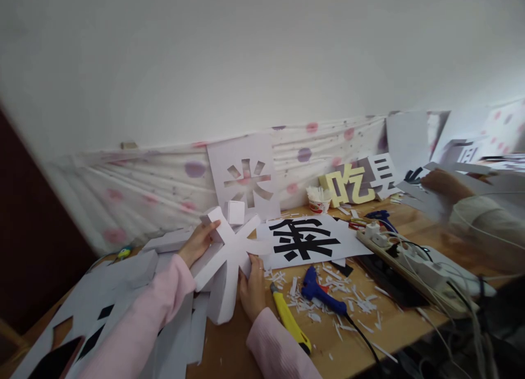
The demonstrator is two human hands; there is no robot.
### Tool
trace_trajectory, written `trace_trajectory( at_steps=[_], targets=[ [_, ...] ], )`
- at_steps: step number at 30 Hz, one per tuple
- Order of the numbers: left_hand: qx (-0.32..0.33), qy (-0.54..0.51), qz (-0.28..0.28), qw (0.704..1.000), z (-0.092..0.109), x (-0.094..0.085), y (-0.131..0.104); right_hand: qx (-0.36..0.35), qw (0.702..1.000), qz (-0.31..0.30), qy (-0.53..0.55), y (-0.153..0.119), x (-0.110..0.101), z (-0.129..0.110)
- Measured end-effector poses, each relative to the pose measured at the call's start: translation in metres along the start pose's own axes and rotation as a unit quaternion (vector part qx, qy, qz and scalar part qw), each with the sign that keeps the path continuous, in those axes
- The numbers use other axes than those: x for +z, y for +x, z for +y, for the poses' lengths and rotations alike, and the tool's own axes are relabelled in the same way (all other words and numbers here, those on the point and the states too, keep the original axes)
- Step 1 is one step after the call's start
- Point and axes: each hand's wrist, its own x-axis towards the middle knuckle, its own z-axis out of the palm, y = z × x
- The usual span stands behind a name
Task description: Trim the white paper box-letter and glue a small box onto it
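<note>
A white three-dimensional Chinese character, built from board with deep side walls, is held tilted above the table. My left hand is closed on its upper left stroke, and my right hand grips its lower right side. A small white box-shaped piece shows at its top; whether it is joined cannot be made out. Just right of my right hand lie a yellow utility knife and a blue glue gun. Behind stands a white board with a matching character cut out of it.
A sheet with a black character lies among white scraps. Farther right are a power strip with cables, a cup of scraps and a yellow character. A co-worker's hand works at right. White boards cover the left.
</note>
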Motion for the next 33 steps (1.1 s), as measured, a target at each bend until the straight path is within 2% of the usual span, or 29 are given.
trace_trajectory(
  at_steps=[8, 13, 22, 33],
  targets=[
    [-0.041, -0.019, 0.022, 0.999, -0.003, 0.009, 0.013, 0.023, 1.000, 0.000, -0.005, 0.002, 0.005, 0.014],
    [-0.062, -0.022, 0.044, 0.997, -0.005, 0.009, 0.011, 0.018, 1.000, -0.010, -0.003, -0.002, 0.010, 0.023],
    [-0.056, -0.039, 0.062, 0.996, -0.013, 0.002, -0.004, 0.000, 1.000, -0.018, 0.007, -0.006, 0.012, 0.030],
    [-0.050, -0.037, 0.071, 0.996, -0.014, 0.005, -0.003, 0.002, 1.000, -0.012, 0.011, -0.008, 0.014, 0.035]
  ],
)
